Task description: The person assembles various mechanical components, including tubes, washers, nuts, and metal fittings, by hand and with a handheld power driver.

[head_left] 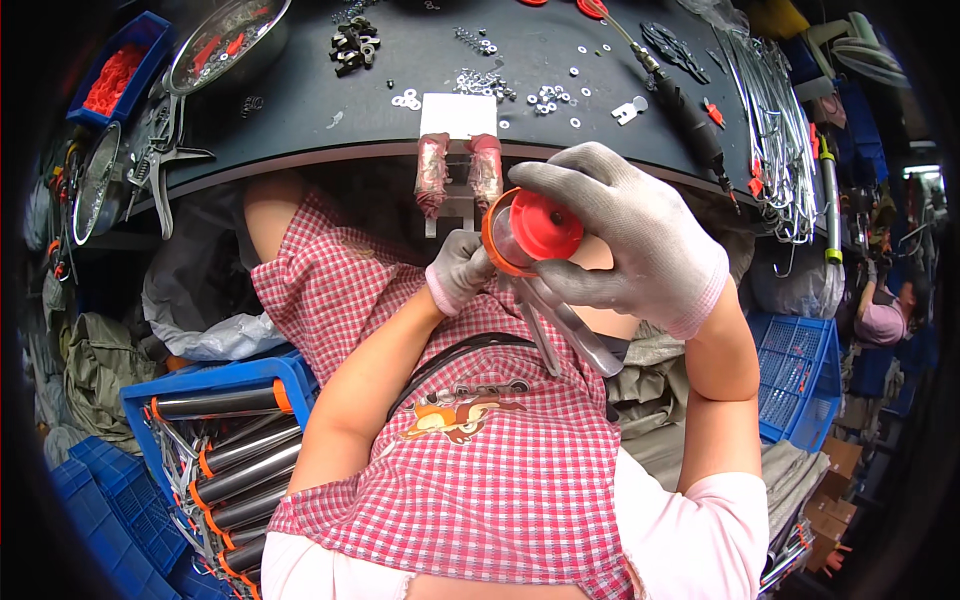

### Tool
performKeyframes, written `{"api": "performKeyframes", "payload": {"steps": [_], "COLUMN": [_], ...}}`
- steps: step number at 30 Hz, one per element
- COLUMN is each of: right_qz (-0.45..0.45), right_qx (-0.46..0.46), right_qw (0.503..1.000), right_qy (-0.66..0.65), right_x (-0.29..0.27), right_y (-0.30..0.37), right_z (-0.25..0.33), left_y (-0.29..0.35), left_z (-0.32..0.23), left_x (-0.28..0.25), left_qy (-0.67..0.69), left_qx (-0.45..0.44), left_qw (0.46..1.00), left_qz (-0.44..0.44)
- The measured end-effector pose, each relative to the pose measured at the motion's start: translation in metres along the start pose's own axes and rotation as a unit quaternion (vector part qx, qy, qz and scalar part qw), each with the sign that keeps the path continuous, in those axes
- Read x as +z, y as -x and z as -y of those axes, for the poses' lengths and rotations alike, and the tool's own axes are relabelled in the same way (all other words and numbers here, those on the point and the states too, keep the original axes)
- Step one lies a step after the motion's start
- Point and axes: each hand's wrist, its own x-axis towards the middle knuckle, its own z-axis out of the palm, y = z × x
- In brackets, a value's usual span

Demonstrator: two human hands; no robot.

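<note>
Dark desk (pixel 310 115) up front, containers crowding both sides. Blue bin (pixel 88 117) at the desk's far left: full of small red parts (pixel 110 80). Metal bowl (pixel 262 45) next to it: loose small metal bits plus a few red pieces (pixel 235 45). Second bowl (pixel 97 185) sits lower left; contents too small to make out. Big blue crate (pixel 297 362) beside the person's left arm: row of shiny black tubes (pixel 240 402) with orange end rings, thin metal parts jammed along the left side. More blue crates (pixel 120 490) outboard of it. Blue basket (pixel 790 370) on the right, contents unclear. Both hands gloved. Red disc (pixel 546 228) is at the orange ring (pixel 497 258), over the lap, just off the desk edge; can't tell how far in it sits. Right hand (pixel 640 235): fingers partly open, spread across the disc, thumb low, index on top, gripping it. Left hand (pixel 461 272): fingers curled up against the ring's left side; can't tell what they grip. Metal handle (pixel 580 335) hangs below. Washers (pixel 548 98) and black clips (pixel 355 45) lie loose on the desk.
</note>
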Motion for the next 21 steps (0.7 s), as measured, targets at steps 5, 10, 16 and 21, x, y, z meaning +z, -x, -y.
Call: {"api": "performKeyframes", "payload": {"steps": [5,10,16,21], "right_qz": [-0.015,-0.078,-0.076,-0.103], "right_qx": [-0.048,0.146,0.21,0.136], "right_qw": [0.999,0.984,0.958,0.965], "right_qy": [-0.014,0.068,0.182,-0.197], "right_x": [-0.027,-0.026,0.014,0.014], "right_y": [-0.012,-0.024,-0.02,-0.013], "right_z": [-0.01,-0.1,-0.18,-0.088], "left_y": [0.005,0.004,0.004,0.004], "left_z": [-0.011,-0.006,-0.005,-0.013], "left_x": [0.006,0.002,0.004,0.006], "left_qy": [0.045,0.004,0.007,0.015], "left_qx": [-0.017,0.005,0.041,0.045], "left_qw": [0.998,0.999,0.998,0.995], "left_qz": [-0.026,-0.033,-0.052,-0.093]}}
